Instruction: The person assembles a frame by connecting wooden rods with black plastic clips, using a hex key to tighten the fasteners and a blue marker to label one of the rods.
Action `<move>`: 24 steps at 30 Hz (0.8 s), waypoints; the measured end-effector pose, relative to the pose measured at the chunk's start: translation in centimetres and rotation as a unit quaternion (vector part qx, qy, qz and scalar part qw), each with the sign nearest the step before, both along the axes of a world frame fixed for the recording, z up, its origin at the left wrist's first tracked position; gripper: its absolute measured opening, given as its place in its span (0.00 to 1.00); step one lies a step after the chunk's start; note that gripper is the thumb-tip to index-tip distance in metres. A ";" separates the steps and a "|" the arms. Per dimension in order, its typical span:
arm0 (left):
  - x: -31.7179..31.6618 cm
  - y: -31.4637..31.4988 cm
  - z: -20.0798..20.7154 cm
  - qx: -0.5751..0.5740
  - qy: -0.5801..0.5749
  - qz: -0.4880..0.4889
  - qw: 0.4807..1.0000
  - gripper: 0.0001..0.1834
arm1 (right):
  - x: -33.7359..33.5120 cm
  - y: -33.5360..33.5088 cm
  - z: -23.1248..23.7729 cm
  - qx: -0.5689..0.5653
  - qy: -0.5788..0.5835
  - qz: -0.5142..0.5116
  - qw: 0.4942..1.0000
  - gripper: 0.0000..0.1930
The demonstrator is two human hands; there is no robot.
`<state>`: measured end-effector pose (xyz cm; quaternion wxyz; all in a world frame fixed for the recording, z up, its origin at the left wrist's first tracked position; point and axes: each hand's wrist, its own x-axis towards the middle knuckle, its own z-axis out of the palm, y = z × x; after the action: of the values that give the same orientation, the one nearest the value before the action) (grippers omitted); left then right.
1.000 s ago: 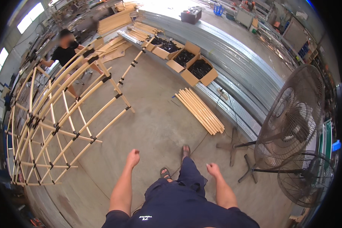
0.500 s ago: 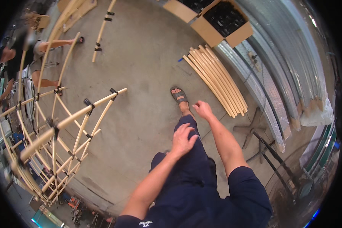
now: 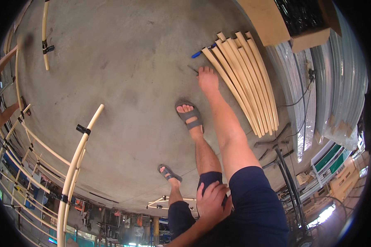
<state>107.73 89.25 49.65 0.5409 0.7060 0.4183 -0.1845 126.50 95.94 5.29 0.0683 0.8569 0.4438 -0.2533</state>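
Observation:
My right hand [image 3: 208, 81] reaches down to the concrete floor, its fingers curled closed over a hex key [image 3: 192, 68], a thin dark rod whose one end sticks out beside the fingertips. Most of the key is hidden under the hand. My left hand [image 3: 212, 201] rests on my bent right knee with fingers apart, holding nothing. Just right of my right hand lies a row of pale tan pipes [image 3: 241, 78] on the floor. A blue pen-like thing [image 3: 197, 54] lies by the pipes' far ends.
A frame of tan pipes with black joints [image 3: 76, 164] stands at left. A loose pipe with black clamps [image 3: 45, 41] lies far left, near another person's leg [image 3: 6, 111]. An open cardboard box [image 3: 311, 40] and wrapped long grey stock [image 3: 342, 82] sit at right, with a black-legged stand [image 3: 290, 177] nearer.
I have bent lower and the view has come closer to the floor. My right hand has gone down onto the hex key, and my left hand has settled on my knee.

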 end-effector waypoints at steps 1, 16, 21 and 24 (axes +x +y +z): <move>0.1 0.4 -0.2 -0.004 0.002 -0.010 1.000 0.14 | -0.2 -0.7 -0.9 0.030 -0.057 0.063 0.996 0.09; -0.6 0.9 -1.1 0.042 0.003 0.022 0.999 0.11 | 6.0 7.2 -0.6 0.041 0.020 0.159 0.986 0.09; -1.4 -0.1 -0.6 0.076 0.003 0.024 0.997 0.11 | 4.1 10.7 5.8 0.252 0.128 0.047 0.958 0.08; -2.5 -1.7 -0.1 0.088 -0.014 0.012 0.996 0.09 | 1.1 8.3 11.4 0.279 0.159 -0.087 0.943 0.12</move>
<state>105.26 87.51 49.59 0.4846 0.7484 0.4336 -0.1303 127.56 104.20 16.69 -0.2677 0.8254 0.4252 -0.2572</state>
